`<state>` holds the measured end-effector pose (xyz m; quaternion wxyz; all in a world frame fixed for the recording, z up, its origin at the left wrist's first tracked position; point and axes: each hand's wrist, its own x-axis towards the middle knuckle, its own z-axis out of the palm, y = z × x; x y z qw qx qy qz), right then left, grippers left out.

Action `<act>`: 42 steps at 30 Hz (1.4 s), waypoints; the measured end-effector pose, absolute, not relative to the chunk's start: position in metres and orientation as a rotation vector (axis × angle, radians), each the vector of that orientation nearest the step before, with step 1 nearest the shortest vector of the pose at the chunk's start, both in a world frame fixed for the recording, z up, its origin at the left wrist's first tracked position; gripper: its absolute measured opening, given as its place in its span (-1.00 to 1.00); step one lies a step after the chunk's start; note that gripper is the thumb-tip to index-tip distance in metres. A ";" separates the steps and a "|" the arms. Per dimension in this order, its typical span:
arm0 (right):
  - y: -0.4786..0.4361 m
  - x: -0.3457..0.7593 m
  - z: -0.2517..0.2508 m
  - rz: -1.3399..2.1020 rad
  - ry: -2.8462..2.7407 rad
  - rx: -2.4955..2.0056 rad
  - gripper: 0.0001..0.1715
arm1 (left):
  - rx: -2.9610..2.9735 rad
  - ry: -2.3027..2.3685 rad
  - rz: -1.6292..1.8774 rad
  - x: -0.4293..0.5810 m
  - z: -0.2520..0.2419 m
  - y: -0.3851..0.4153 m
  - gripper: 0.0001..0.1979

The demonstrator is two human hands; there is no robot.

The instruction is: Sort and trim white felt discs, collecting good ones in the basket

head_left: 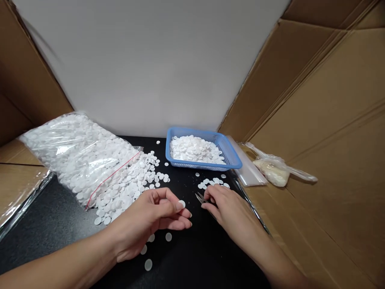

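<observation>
Between thumb and forefinger, my left hand (164, 210) pinches a small white plastic disc (182, 204) over the black tabletop. My right hand (221, 202) is closed around small metal snips (200, 198), whose pointed blades stick out to the left, slightly parted; their handles are mostly hidden in my palm. Just beyond my right fingers lies a small group of white discs (207, 182). A few loose discs (148, 264) are on the table below my left hand. To the left, a heap of discs (126, 192) spreads from the mouth of a clear zip bag (81, 148).
A blue mesh basket (204, 164) with a pile of white discs stands at the back. Right of it lie flat clear plastic bags (248, 168) and a wrapped yellowish item (275, 172) on cardboard. Cardboard walls (331, 100) flank both sides, with a pale wall (150, 64) behind.
</observation>
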<state>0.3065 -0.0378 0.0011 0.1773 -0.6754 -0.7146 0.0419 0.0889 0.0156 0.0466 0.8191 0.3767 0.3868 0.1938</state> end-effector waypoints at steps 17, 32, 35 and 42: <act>-0.039 0.311 -0.007 0.438 -1.979 -1.956 -0.78 | 0.647 0.842 0.384 0.087 0.041 0.031 -0.83; -0.061 0.270 0.011 0.237 -1.837 -1.402 -0.55 | 0.750 0.782 0.411 0.087 0.036 0.028 -0.79; -0.060 0.270 0.011 0.184 -1.840 -1.384 -0.57 | 0.768 0.782 0.388 0.088 0.038 0.027 -0.75; -0.061 0.271 0.011 0.077 -1.890 -1.340 -0.59 | 0.820 0.792 0.355 0.088 0.038 0.026 -0.72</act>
